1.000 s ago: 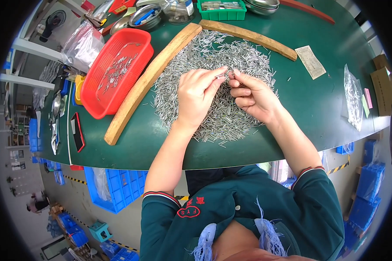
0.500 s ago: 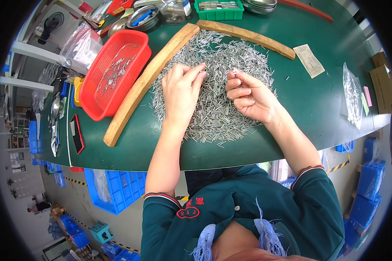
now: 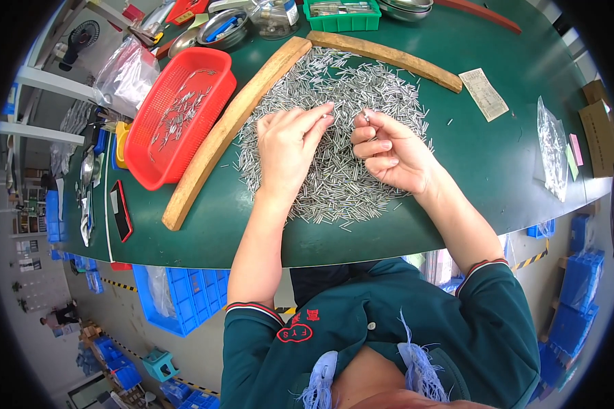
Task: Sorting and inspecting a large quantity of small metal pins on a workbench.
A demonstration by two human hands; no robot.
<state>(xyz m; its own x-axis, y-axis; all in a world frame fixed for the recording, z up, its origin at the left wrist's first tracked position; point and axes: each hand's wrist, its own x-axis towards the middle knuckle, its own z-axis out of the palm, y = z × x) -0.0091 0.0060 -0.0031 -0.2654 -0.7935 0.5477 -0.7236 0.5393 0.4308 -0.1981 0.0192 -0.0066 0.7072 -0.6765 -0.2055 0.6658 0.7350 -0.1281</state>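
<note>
A wide heap of small silver metal pins (image 3: pixel 341 88) lies on the green table (image 3: pixel 498 157), fenced by two wooden strips (image 3: pixel 232 126). My left hand (image 3: pixel 288 143) rests palm down on the heap, fingers spread toward its middle, with a pin under the fingertips. My right hand (image 3: pixel 389 151) hovers just right of it, fingers curled, pinching a few pins between thumb and forefinger. A red plastic basket (image 3: pixel 177 123) with several pins in it stands left of the wooden strip.
A green tray (image 3: pixel 341 15), metal bowls (image 3: pixel 218 31) and a jar stand at the back. A paper slip (image 3: pixel 484 94), a clear bag (image 3: pixel 552 146) and cardboard lie at the right. A black phone (image 3: pixel 121 210) lies at the left edge. Blue crates (image 3: pixel 184 300) sit below.
My left hand drew away from my right hand to the left over the heap, then slid back toward the middle. My right hand stayed put, still pinching pins.
</note>
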